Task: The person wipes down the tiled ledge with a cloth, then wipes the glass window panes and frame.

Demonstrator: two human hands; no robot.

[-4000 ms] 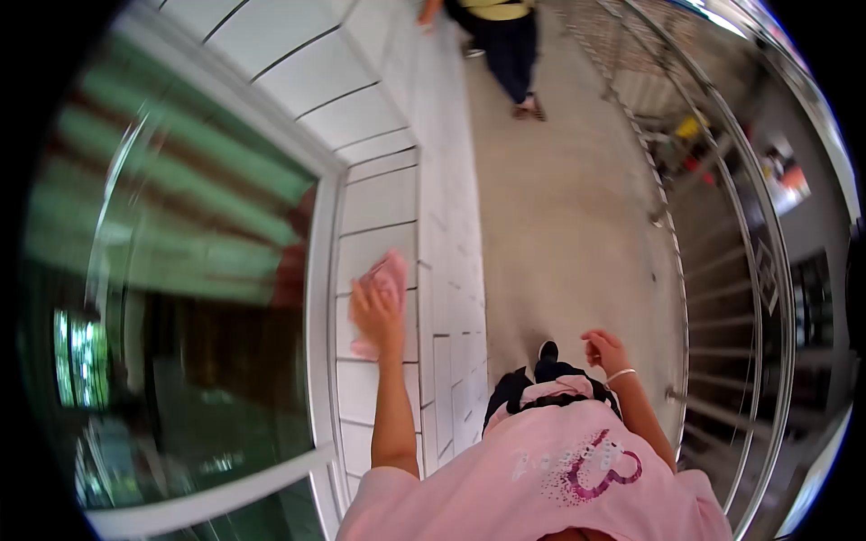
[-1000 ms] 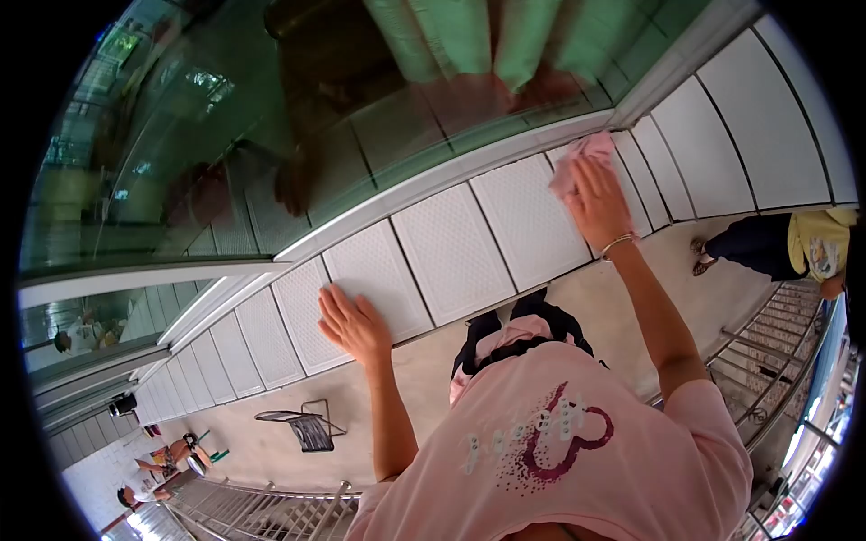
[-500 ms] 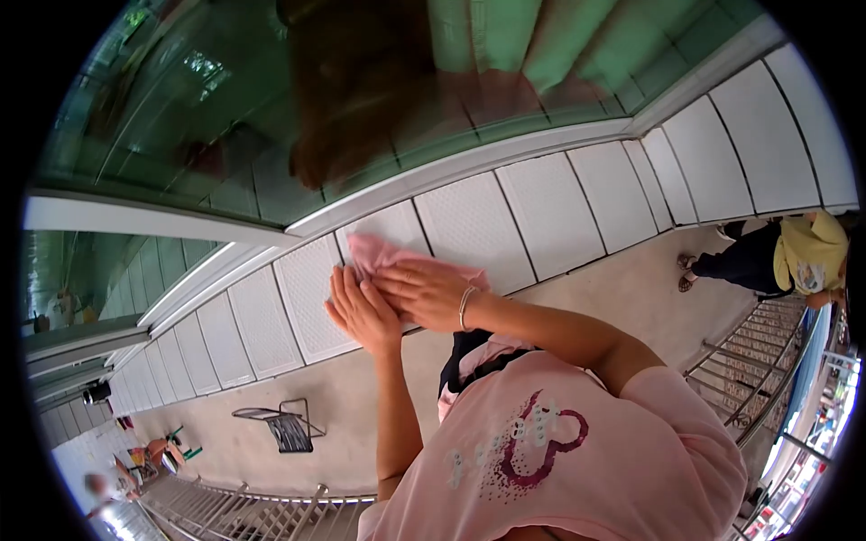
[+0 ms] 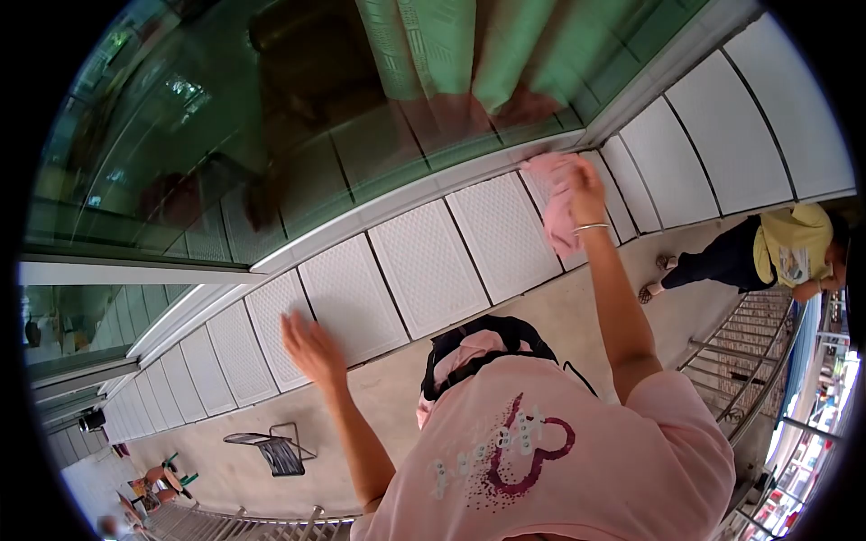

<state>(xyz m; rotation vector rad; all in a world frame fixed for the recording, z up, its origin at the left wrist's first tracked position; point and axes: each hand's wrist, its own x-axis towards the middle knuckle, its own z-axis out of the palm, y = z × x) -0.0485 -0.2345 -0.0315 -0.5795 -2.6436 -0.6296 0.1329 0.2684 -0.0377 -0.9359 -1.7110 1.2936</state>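
A pink cloth (image 4: 561, 212) lies bunched on the white tiled sill (image 4: 424, 266), near its right corner below the window frame. My right hand (image 4: 586, 191), with a bracelet at the wrist, grips the upper part of this cloth. Farther left, my left hand (image 4: 313, 350) is held at the front edge of the tiles, fingers stretched out and a little blurred, holding nothing. Whether it touches the tile I cannot tell.
Green-tinted window glass (image 4: 207, 180) rises behind the sill. A folding chair (image 4: 280, 451) stands on the floor at lower left. To the right a person in a yellow top (image 4: 794, 243) is beside a metal railing (image 4: 740, 352).
My right hand has carried the cloth rightward along the sill to the corner. My hands, together before, are now far apart, the left one lower and farther left.
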